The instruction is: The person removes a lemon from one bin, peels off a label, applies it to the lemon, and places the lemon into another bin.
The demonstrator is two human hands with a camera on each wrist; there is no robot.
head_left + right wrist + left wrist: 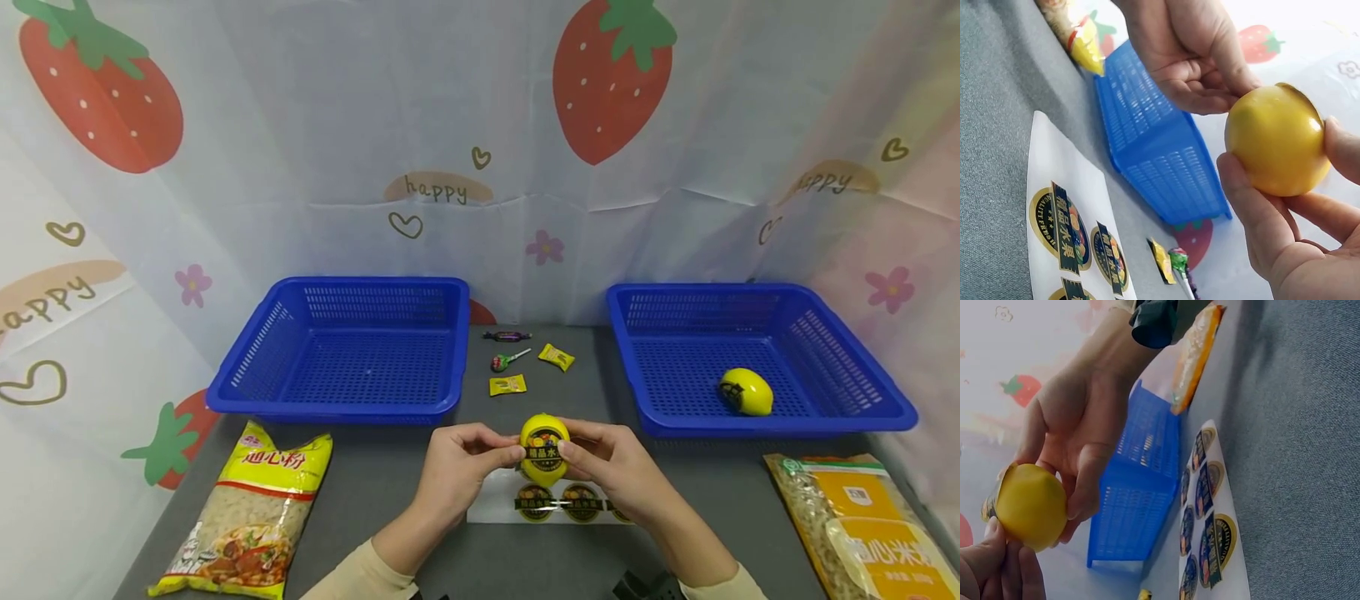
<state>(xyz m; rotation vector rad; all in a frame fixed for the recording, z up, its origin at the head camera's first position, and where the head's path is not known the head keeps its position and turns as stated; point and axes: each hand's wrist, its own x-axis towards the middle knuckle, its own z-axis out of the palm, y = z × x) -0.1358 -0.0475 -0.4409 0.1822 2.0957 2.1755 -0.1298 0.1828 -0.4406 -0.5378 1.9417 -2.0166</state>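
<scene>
A yellow lemon (545, 423) with a black-and-gold round sticker (545, 451) on its front is held up between both hands. My left hand (455, 467) pinches its left side, thumb at the sticker's edge. From the other side, my right hand (624, 468) grips the lemon, its thumb on the sticker's right end and its fingers behind. In the right wrist view, the sticker's rim stands slightly off the lemon's skin. Below the hands lies a white sheet of similar stickers (558, 504), partly hidden by the right hand.
Blue baskets stand at left (337, 414) and right (780, 423); a second lemon (748, 392) lies in the right one. Between them are a lollipop (501, 362) and wrapped candies (556, 357). Pasta bags lie at front left (255, 500) and front right (862, 525).
</scene>
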